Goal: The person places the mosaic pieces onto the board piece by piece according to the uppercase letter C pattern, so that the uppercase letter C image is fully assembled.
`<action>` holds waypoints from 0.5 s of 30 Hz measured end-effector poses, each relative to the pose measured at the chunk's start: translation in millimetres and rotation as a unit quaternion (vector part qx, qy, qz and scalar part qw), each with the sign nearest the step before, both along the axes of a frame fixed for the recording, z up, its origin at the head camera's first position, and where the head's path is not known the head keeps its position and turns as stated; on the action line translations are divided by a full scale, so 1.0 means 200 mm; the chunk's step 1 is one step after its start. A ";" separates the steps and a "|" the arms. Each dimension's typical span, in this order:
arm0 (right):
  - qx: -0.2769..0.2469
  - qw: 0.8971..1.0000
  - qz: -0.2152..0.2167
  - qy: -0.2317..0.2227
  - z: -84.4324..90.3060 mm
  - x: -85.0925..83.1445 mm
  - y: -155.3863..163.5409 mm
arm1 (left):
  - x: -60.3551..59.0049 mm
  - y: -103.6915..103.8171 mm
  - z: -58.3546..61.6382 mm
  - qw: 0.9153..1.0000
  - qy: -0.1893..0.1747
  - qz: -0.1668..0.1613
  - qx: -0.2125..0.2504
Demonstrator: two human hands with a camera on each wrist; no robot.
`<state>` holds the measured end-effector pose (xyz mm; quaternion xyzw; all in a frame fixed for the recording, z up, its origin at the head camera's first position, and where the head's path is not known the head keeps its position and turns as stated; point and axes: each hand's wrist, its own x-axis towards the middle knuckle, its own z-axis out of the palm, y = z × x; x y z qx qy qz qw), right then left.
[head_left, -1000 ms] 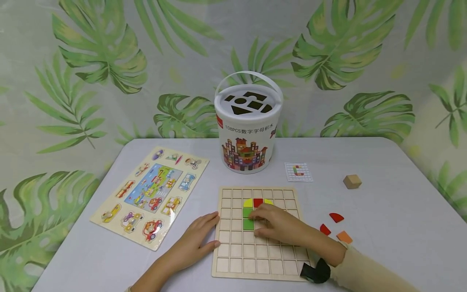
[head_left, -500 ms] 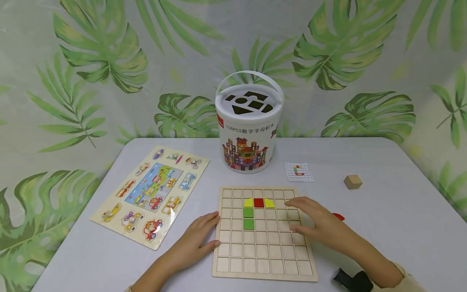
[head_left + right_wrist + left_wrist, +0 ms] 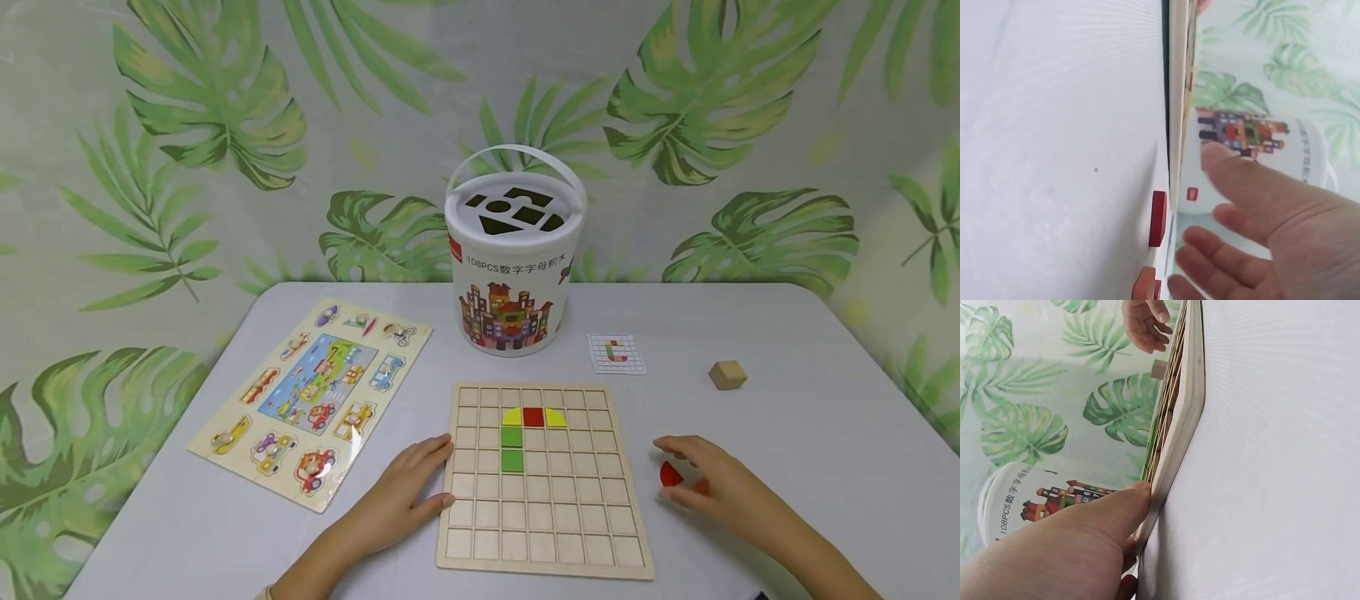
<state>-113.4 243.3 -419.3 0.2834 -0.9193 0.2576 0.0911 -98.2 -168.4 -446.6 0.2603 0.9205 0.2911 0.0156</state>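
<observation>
A wooden grid board (image 3: pixel 551 521) lies on the table. Set in its cells are two green squares (image 3: pixel 512 460), a red square (image 3: pixel 533 417) and two yellow quarter-rounds (image 3: pixel 556 418). My left hand (image 3: pixel 405 487) rests against the board's left edge, fingertips and thumb touching it. Right of the board, my right hand (image 3: pixel 712 483) hovers with thumb and fingers spread, holding nothing. Between its thumb and fingers in the head view lies a red quarter-round (image 3: pixel 670 475). The right wrist view shows this red piece (image 3: pixel 1157 219) and an orange piece (image 3: pixel 1144 284), which the hand mostly hides from above.
A white block bucket (image 3: pixel 513 267) stands behind the board. To the left lies a vehicle knob puzzle (image 3: pixel 300 458). A small pattern card (image 3: pixel 630 367) and a wooden cube (image 3: pixel 727 375) sit at the back right.
My right hand has left the placed pieces on the board and moved right, down to the loose pieces beside it. My left hand has stayed at the board's edge.
</observation>
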 end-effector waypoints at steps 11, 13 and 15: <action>0.001 0.998 0.044 0.048 -0.09 -0.03 0.03 | 0.00 0.00 -0.01 1.000 0.003 -0.002 -0.001; 0.005 0.998 0.039 0.052 -0.09 -0.02 0.02 | 0.00 0.00 0.00 1.000 0.003 -0.002 -0.002; 0.009 0.999 0.025 0.048 -0.08 -0.02 0.02 | 0.00 0.00 -0.01 1.000 0.004 -0.002 -0.003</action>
